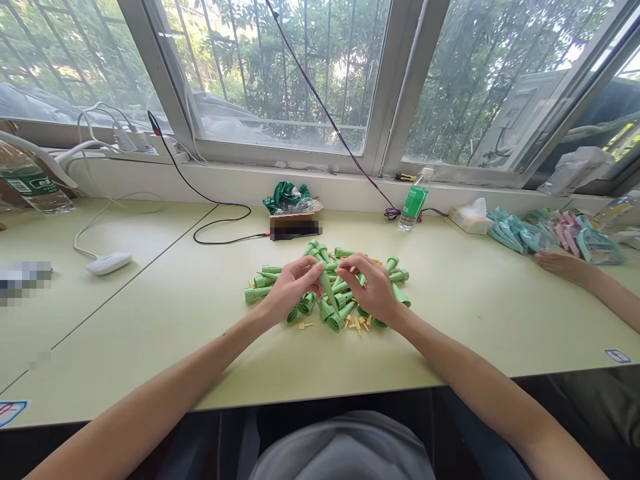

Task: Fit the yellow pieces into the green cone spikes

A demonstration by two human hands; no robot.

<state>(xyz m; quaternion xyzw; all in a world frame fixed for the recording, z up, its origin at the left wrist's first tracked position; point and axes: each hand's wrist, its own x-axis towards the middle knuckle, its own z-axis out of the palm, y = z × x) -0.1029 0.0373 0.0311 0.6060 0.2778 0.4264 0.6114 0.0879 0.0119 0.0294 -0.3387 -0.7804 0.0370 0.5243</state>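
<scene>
My left hand is closed on a green plastic watering spike, held over the pile with its narrow end pointing down. My right hand is pinched close to the spike's upper part; whatever lies between its fingertips is too small to make out. Under and around both hands lies a heap of similar green spikes, some with their threaded open ends facing me. Small yellow plastic pieces lie at the front of the heap, and one yellow piece sits apart at its left.
Behind the heap stands a small box with green wrapping. A water bottle and a tissue pack are near the window. Another person's hand rests by bagged items at right. A white device with a cable lies left.
</scene>
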